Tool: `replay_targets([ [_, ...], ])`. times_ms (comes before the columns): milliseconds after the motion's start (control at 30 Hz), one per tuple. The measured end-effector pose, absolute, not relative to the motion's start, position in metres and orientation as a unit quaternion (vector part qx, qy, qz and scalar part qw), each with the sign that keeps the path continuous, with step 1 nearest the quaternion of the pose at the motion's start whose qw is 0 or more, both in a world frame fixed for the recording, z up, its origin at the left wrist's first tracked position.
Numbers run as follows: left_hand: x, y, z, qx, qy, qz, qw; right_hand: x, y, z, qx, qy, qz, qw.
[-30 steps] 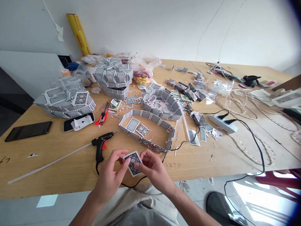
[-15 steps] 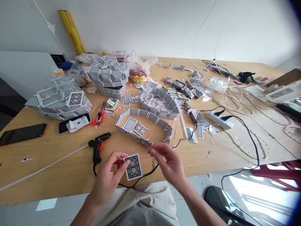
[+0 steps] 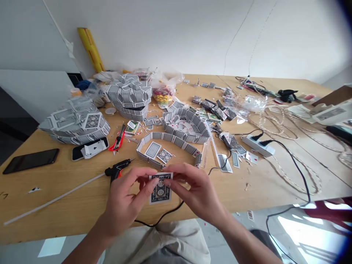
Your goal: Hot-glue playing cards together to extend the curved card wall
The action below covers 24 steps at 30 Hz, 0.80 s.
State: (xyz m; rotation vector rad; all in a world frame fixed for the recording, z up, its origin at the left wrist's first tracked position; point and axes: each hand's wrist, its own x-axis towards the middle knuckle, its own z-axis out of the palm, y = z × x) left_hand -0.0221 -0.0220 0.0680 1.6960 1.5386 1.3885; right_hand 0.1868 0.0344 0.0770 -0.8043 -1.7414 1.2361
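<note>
A dark-backed playing card (image 3: 161, 191) with a white border is held near the table's front edge. My left hand (image 3: 129, 198) pinches its left side, thumb on the patterned face. On its upper right, the thumb and fingers of my right hand (image 3: 194, 190) also close on it. Just beyond my hands stands a curved wall of joined cards (image 3: 172, 138), with a grey card (image 3: 153, 150) and a dark card (image 3: 165, 156) lying inside. The black glue gun (image 3: 118, 168) lies left of it, its handle partly hidden by my left hand.
Card-covered boxes (image 3: 75, 123) stand at the left, near two phones (image 3: 30, 161) and a red cutter (image 3: 118, 138). Behind the curved wall is another card-walled shape (image 3: 187, 124). Scattered cards, a power strip (image 3: 258, 145), black cables and rope (image 3: 286, 167) occupy the right.
My right hand has moved left and taken hold of the card. My left hand has raised the card slightly and turned it more upright. The view has shifted a little.
</note>
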Motion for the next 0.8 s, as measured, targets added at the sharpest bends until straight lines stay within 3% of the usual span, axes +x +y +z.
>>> replay_targets([
  [167,-0.033,0.02,0.146,0.66,0.492,0.566,0.051,0.163,0.076,0.143,-0.256,-0.699,0.428,0.513],
  [267,-0.04,0.036,0.17,0.687,0.472,0.551,0.02,0.154,0.09,0.161,-0.224,-0.712,0.371,0.553],
  [533,-0.057,0.053,0.166,0.732,0.457,0.504,0.034,0.145,0.106,0.147,-0.209,-0.722,0.347,0.56],
  [800,-0.059,0.059,0.165,0.734,0.45,0.506,0.056,0.146,0.11,0.142,-0.222,-0.702,0.397,0.548],
])
